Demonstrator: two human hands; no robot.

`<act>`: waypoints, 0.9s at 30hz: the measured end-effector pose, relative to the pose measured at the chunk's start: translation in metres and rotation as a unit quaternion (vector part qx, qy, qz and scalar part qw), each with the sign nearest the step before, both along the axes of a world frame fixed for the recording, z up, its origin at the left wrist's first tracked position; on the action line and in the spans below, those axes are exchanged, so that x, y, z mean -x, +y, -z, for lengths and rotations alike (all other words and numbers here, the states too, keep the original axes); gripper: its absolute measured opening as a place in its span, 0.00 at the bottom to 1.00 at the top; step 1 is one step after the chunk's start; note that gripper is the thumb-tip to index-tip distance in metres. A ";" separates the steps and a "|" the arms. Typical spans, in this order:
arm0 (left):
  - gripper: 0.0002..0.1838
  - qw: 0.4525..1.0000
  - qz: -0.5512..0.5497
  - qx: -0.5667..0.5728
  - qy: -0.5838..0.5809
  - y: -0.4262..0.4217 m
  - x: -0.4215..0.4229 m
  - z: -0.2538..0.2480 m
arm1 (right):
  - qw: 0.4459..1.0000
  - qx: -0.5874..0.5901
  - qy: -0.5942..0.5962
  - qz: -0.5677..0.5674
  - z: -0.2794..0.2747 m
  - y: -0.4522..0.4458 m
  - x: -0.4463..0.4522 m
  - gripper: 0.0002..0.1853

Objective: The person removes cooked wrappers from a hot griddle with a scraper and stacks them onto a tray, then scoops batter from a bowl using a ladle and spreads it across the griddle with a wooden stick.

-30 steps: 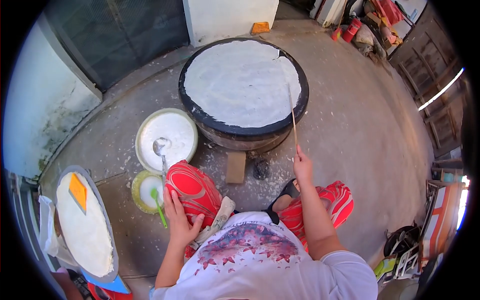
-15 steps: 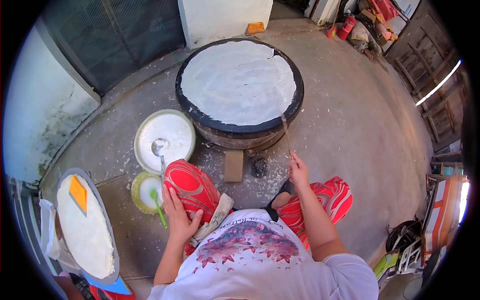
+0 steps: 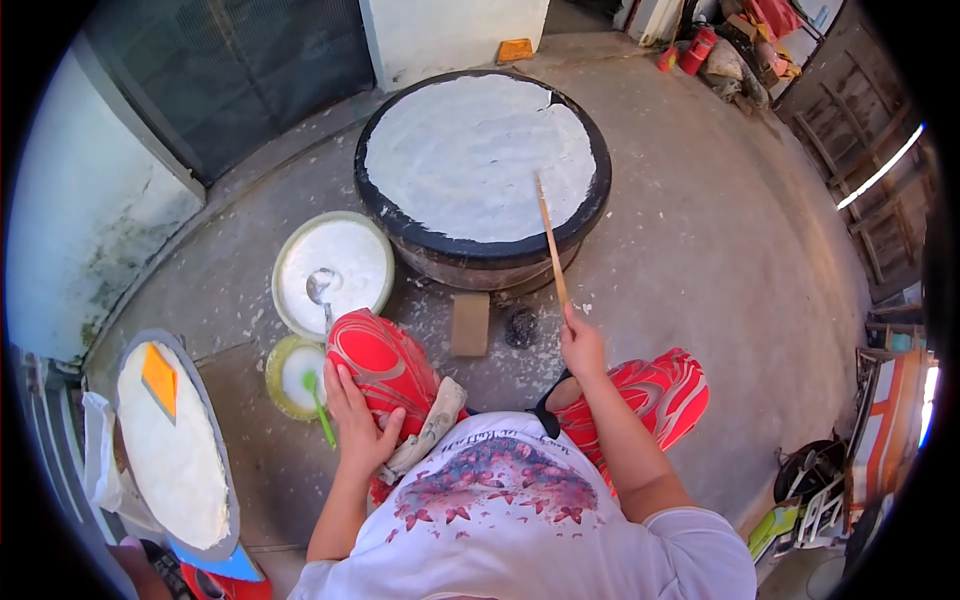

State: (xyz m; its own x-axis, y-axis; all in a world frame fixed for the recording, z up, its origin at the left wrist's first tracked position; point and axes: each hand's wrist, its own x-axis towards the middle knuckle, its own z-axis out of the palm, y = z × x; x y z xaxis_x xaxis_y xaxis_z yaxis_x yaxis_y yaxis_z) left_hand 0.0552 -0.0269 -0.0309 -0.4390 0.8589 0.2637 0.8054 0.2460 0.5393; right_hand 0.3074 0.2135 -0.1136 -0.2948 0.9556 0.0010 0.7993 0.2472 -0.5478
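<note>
My right hand [image 3: 583, 346] is closed around a thin wooden stick [image 3: 549, 236], whose far tip lies over the thin white layer [image 3: 475, 155] spread on a large round black griddle [image 3: 392, 215]. That layer has a ragged edge and a small torn spot at the upper right. My left hand [image 3: 358, 418] lies flat on my red-patterned left knee, fingers apart, holding nothing. Near it stands a large bowl [image 3: 283, 258] of white batter or flour with a metal ladle [image 3: 321, 288]. A smaller yellowish bowl [image 3: 279, 388] of white liquid holds a green spoon [image 3: 319, 408].
At left, a grey round board [image 3: 228, 500] carries a thick white round pile with an orange scraper [image 3: 160, 382] on top. A brick [image 3: 470, 325] and a dark lump [image 3: 520, 328] sit before the griddle. Another orange piece [image 3: 515, 50] lies behind it.
My right hand has shifted slightly left and down, and the stick's tip has swung from the griddle's near right edge inward over the white layer. My left hand stays on the knee.
</note>
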 end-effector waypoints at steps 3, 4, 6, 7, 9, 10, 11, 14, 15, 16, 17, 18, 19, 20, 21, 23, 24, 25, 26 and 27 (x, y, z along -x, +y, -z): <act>0.48 1.000 -0.003 -0.004 0.000 0.000 0.001 0.001 | 0.983 0.126 0.130 0.008 -0.015 -0.010 0.005 0.19; 0.48 1.000 -0.003 -0.003 0.002 0.000 0.001 0.001 | 0.983 0.126 0.130 0.008 -0.007 -0.007 0.001 0.19; 0.48 1.000 -0.005 -0.004 0.000 0.001 0.002 0.002 | 0.944 0.085 0.300 0.106 0.021 0.000 -0.008 0.19; 0.49 1.000 -0.007 -0.003 -0.002 0.000 0.001 0.002 | 0.945 0.087 0.298 0.105 0.030 -0.005 -0.010 0.19; 0.49 1.000 -0.010 0.001 -0.003 0.000 0.001 0.002 | 0.974 0.002 0.228 0.010 0.037 -0.014 -0.008 0.19; 0.49 1.000 -0.012 0.002 -0.004 0.000 0.002 0.002 | 0.974 0.002 0.227 0.008 0.034 -0.015 -0.004 0.19; 0.49 1.000 -0.015 0.002 -0.005 0.001 0.002 0.002 | 0.953 0.126 0.272 -0.035 0.032 -0.019 -0.001 0.19; 0.49 1.000 -0.017 -0.001 0.000 0.001 0.003 0.003 | 0.882 0.314 0.349 -0.040 -0.011 -0.022 0.018 0.19; 0.50 1.000 -0.014 0.001 0.008 0.001 0.004 0.004 | 0.843 0.377 0.383 0.002 -0.022 -0.016 0.026 0.20; 0.50 1.000 -0.012 0.004 0.016 0.001 0.004 0.005 | 0.843 0.378 0.382 -0.002 -0.025 -0.007 0.031 0.20; 0.50 1.000 -0.016 0.004 0.016 0.001 0.005 0.006 | 0.852 0.364 0.376 0.009 -0.027 0.003 0.035 0.20; 0.50 1.000 -0.016 0.000 0.013 0.001 0.005 0.006 | 0.860 0.349 0.371 0.020 -0.029 0.013 0.039 0.20; 0.50 1.000 -0.017 -0.003 0.009 0.001 0.005 0.007 | 0.861 0.346 0.373 0.019 -0.027 0.024 0.042 0.20; 0.50 1.000 -0.020 -0.004 0.009 0.001 0.005 0.007 | 0.861 0.346 0.372 0.016 -0.025 0.032 0.046 0.20; 0.50 1.000 -0.020 -0.008 0.009 0.001 0.005 0.007 | 0.857 0.348 0.380 0.027 -0.026 0.040 0.050 0.20; 0.50 1.000 -0.025 -0.013 0.009 0.002 0.006 0.007 | 0.845 0.358 0.393 0.053 -0.030 0.051 0.060 0.20; 0.51 1.000 -0.027 -0.010 0.010 0.001 0.006 0.007 | 0.846 0.359 0.392 0.050 -0.031 0.055 0.063 0.20; 0.51 0.999 -0.030 -0.007 0.010 0.000 0.006 0.007 | 0.855 0.354 0.376 0.053 -0.030 0.060 0.066 0.20; 0.51 0.999 -0.032 -0.007 0.010 0.001 0.007 0.007 | 0.863 0.349 0.360 0.056 -0.029 0.064 0.070 0.20; 0.51 0.999 -0.032 -0.011 0.010 0.001 0.007 0.007 | 0.864 0.350 0.359 0.054 -0.028 0.067 0.073 0.20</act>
State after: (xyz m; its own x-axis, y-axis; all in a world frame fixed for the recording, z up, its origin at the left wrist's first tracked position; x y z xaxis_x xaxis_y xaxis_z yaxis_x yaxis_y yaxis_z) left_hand 0.0484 -0.0263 -0.0377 -0.4876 0.8229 0.2916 0.7991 0.2861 0.5288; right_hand 0.2347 0.2800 -0.0856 -0.3671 0.8181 -0.4426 0.1897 -0.4000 -0.8967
